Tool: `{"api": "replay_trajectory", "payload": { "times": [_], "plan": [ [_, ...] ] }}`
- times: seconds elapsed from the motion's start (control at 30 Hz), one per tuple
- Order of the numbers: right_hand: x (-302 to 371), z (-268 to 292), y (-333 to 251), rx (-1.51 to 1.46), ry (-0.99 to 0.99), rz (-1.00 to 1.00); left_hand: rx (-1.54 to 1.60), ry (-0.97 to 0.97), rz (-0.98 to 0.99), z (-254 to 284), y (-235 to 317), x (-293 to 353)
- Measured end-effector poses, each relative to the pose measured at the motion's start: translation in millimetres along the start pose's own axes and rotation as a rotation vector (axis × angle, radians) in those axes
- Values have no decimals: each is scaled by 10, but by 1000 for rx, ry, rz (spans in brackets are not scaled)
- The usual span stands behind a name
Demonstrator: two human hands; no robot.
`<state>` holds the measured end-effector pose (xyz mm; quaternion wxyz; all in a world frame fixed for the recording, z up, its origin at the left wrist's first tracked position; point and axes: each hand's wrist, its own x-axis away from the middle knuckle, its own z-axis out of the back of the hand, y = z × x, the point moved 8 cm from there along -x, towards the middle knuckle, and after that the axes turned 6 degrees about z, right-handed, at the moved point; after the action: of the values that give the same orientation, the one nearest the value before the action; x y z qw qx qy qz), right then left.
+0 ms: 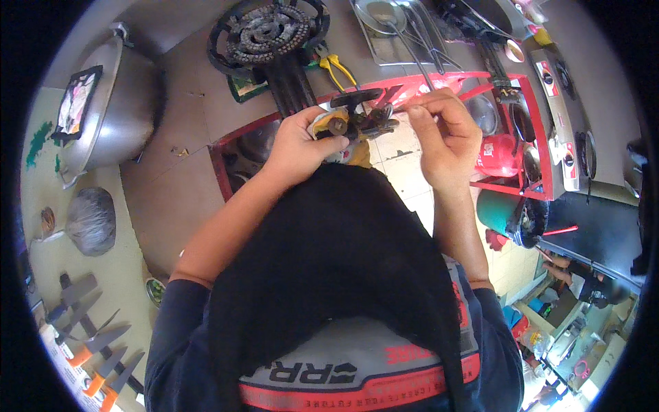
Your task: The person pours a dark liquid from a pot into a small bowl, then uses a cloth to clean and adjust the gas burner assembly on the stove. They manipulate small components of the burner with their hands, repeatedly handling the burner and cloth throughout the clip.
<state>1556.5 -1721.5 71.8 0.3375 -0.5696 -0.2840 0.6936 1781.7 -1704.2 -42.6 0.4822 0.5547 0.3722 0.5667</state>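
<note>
My left hand (pixel 302 151) is closed round a dark, dirty metal valve fitting (pixel 353 127) with a brass-coloured round end and something yellow against it. My right hand (pixel 445 137) is pinched just to the right of the fitting, with its fingertips pointing at it. Whatever thin thing those fingers hold is too small to name. Beyond my left hand, a black ring gas burner (pixel 268 33) lies on the counter, its thick dark pipe (pixel 292 86) running toward me. Yellow-handled pliers (pixel 336 71) rest beside that pipe.
A large metal pot (pixel 127 103) stands at the left. Several orange-handled knives (pixel 103 343) hang at the lower left. A tray (pixel 384 51) with a ladle lies at the far side. Under the red frame (pixel 542 130) sits a red gas cylinder (pixel 498 156). Another person (pixel 594 285) is at the right.
</note>
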Motion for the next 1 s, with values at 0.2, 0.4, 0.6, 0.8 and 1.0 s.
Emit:
{"api": "replay_trajectory", "payload": {
  "times": [0.2,0.4,0.6,0.8,1.0],
  "plan": [
    [402,161,399,85,-27,-260,337,275,104,486,-664,-306],
    [621,88,615,80,-87,-375,83,520,159,949,-1164,-367],
    [607,-78,670,48,-127,-372,-185,531,241,989,-1113,-317],
    [607,-311,721,22,-191,-377,-321,572,202,1045,-1130,-312],
    [616,-446,742,95,-238,-414,-356,503,213,1143,-1348,-411]
  ]
}}
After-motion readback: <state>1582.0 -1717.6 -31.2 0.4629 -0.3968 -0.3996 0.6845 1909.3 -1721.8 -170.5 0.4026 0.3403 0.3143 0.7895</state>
